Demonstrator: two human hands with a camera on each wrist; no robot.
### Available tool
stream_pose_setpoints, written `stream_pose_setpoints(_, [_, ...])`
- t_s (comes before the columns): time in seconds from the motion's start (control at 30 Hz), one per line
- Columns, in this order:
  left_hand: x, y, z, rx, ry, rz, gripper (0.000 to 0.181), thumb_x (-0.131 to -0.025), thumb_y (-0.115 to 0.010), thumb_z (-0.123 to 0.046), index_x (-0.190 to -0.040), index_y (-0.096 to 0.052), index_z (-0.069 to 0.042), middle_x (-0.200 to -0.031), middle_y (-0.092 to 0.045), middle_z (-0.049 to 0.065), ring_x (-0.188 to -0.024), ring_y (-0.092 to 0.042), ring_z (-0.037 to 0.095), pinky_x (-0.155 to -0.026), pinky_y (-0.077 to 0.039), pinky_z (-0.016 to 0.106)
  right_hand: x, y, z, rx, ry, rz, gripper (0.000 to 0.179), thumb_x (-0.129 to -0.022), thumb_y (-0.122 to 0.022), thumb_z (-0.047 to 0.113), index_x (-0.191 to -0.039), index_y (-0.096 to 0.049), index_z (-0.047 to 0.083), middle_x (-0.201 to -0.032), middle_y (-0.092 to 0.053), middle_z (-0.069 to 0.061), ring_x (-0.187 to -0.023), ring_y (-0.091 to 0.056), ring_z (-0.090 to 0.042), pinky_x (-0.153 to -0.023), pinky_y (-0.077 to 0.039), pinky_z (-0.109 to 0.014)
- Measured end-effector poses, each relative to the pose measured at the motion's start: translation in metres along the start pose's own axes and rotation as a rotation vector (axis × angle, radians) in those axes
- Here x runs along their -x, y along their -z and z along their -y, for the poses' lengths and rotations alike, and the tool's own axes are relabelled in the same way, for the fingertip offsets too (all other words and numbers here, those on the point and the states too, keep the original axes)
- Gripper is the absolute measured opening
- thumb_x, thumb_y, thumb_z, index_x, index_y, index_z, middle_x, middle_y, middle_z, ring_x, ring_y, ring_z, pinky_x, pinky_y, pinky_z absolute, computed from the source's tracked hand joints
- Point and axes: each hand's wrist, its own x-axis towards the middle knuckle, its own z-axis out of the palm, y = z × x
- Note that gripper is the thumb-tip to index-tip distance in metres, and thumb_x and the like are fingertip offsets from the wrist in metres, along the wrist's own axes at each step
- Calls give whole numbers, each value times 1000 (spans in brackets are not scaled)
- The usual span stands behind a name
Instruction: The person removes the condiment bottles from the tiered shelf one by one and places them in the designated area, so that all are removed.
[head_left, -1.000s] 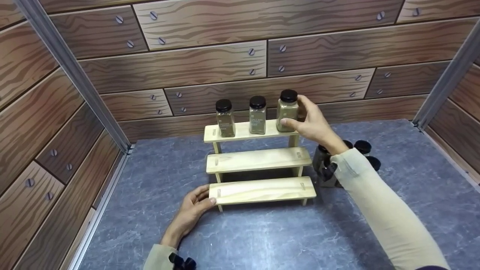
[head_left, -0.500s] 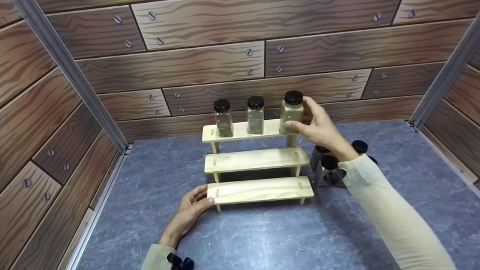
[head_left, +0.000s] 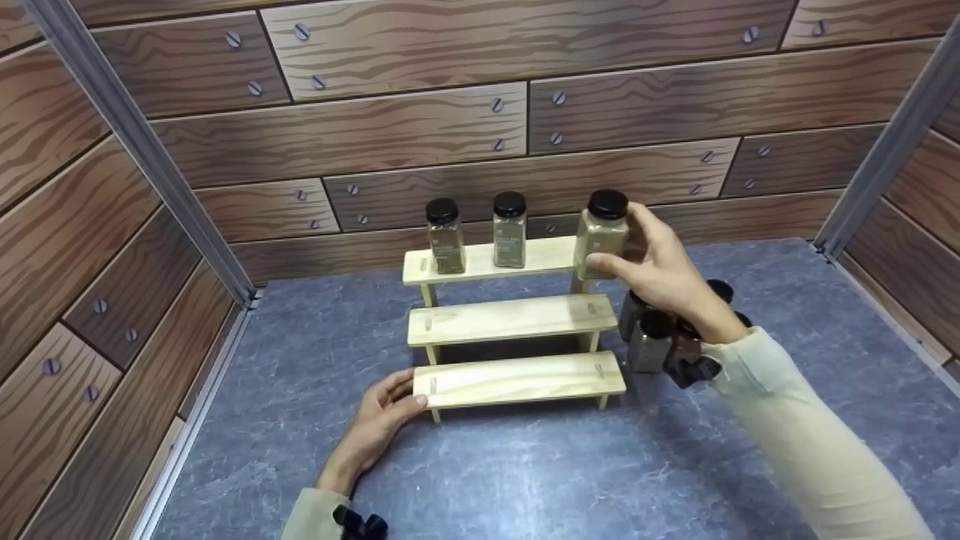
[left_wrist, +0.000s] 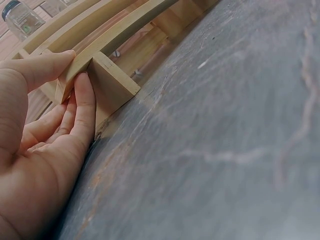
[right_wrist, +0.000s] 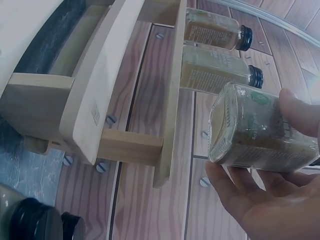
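Observation:
A three-tier wooden spice rack (head_left: pixel 517 315) stands on the table. My left hand (head_left: pixel 382 420) pinches the left end of its lowest shelf, thumb on top and fingers beneath, as the left wrist view also shows. My right hand (head_left: pixel 664 274) grips a spice jar (head_left: pixel 602 236) with a black lid by its sides, at the right end of the top shelf. In the right wrist view the bottom of this jar (right_wrist: pixel 265 130) is off the shelf, apart from it. Two more spice jars, one at the left (head_left: pixel 447 238) and one at the middle (head_left: pixel 510 232), stand upright on the top shelf.
Several black-lidded spice jars (head_left: pixel 649 341) stand grouped on the table right of the rack, partly hidden by my right wrist. A wood-patterned wall (head_left: pixel 420 135) rises close behind the rack, with metal corner posts (head_left: pixel 135 150) at the sides.
My right hand has lifted the jar from the top shelf's right end and moved it right and toward me. The left hand keeps its hold on the lowest shelf.

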Motion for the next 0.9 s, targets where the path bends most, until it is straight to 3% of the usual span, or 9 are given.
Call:
stream_pose_setpoints(0.4, [0, 0, 0, -24, -7, 12, 70, -99, -70, -4, -157, -35, 15, -151, -49, 35, -122, -65, 21, -105, -58, 29, 22, 13, 1, -8, 43, -59, 64, -82, -87, -7, -140, -61, -2, -119, -75, 6, -103, -73, -13, -88, -63, -23])
stream_pose_setpoints(0.9, [0, 0, 0, -1, 1, 5, 69, -98, -70, -1, -156, -35, 16, -151, -48, 36, -122, -65, 22, -106, -58, 31, 53, 29, -3, -27, -12, -64, 64, -82, -86, -11, -139, -60, -2, -121, -74, 3, -107, -73, -13, -88, -65, -26])
